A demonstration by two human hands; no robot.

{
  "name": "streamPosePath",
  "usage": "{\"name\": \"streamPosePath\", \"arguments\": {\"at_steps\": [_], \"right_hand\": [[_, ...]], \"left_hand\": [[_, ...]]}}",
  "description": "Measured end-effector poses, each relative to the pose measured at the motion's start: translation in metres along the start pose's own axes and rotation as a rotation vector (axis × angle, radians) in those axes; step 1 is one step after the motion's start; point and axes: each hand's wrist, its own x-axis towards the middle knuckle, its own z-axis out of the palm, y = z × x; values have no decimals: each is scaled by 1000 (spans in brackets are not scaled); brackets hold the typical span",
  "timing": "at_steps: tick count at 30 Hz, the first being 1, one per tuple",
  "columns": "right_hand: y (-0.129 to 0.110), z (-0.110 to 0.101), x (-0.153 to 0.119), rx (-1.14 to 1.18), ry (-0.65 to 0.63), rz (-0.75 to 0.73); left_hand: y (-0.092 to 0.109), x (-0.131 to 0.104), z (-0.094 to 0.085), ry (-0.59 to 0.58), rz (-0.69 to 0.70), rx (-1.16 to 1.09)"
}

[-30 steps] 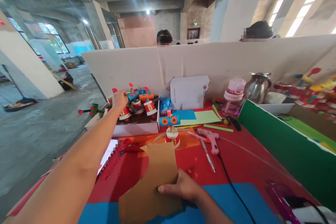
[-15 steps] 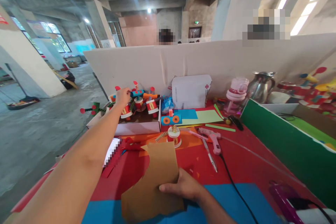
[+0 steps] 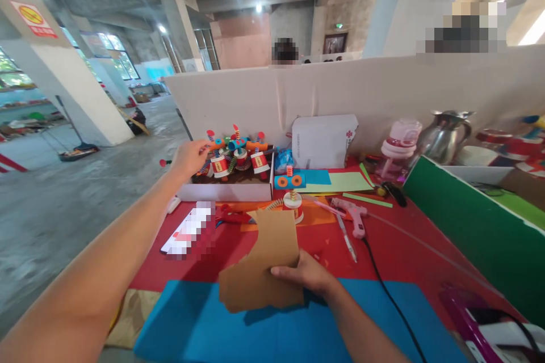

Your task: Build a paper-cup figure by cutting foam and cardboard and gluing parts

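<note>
My right hand (image 3: 304, 273) grips a piece of brown cardboard (image 3: 272, 264) with a ragged, curved left edge, thumb on top, held over a blue sheet (image 3: 204, 323). Reaching forward, my left hand (image 3: 192, 157) has its fingers closed at the orange tube head of a paper cup toy (image 3: 219, 165) with springs and red discs. That toy stands among similar ones in a white open box (image 3: 230, 191). Behind the cardboard is another cup toy (image 3: 293, 204) with a blue tube head (image 3: 289, 182), partly covered.
A pink glue gun (image 3: 355, 218) with a black cord and a pen (image 3: 348, 241) lie on the red table to the right. Red scissors (image 3: 233, 216) and a phone (image 3: 189, 232) lie left. A green-sided box (image 3: 468, 238), a steel jug (image 3: 447, 136) and a white partition (image 3: 238, 96) stand around.
The view has turned left and shifted. My left hand has moved to the left side of the toys in the box. My right hand still holds the cardboard.
</note>
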Motion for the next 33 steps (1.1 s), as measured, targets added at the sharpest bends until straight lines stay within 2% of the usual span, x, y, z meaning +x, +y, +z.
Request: {"name": "streamPosePath", "arguments": {"at_steps": [4,7,9,12,15,17,18,20,21,22,24,27,30,33], "right_hand": [[-2,0,-4,-27,16,-50],[-4,-1,-10,-6,11,-59],[-5,-2,-13,-9,-25,-44],[-6,-3,-15,-67,-102,-10],[-7,-3,-16,-129,-191,19],[-8,-3,-16,-138,-233,29],[-7,-3,-16,-134,-240,33],[-6,-4,-16,-114,-222,37],[-5,-5,-15,-100,-205,38],[-3,-6,-15,-82,-188,40],[0,-9,-13,-33,-167,50],[4,-12,-12,30,-169,63],[4,-14,-11,48,-178,57],[3,-13,-9,72,-201,56]], "left_hand": [[5,-67,-41,-27,-31,-33],[16,-121,-57,-65,-58,-137],[27,-156,-57,-148,-132,-268],[46,-200,-46,-305,-195,-502],[62,-222,-33,-396,-200,-612],[70,-215,-27,-403,-151,-597],[73,-205,-24,-380,-125,-579],[78,-171,-18,-318,-101,-580],[79,-149,-13,-279,-132,-598],[81,-126,-6,-254,-185,-623],[85,-80,12,-308,-378,-702],[92,-28,46,-392,-505,-706],[100,-1,79,-452,-634,-690],[106,10,104,-501,-748,-713]]}}
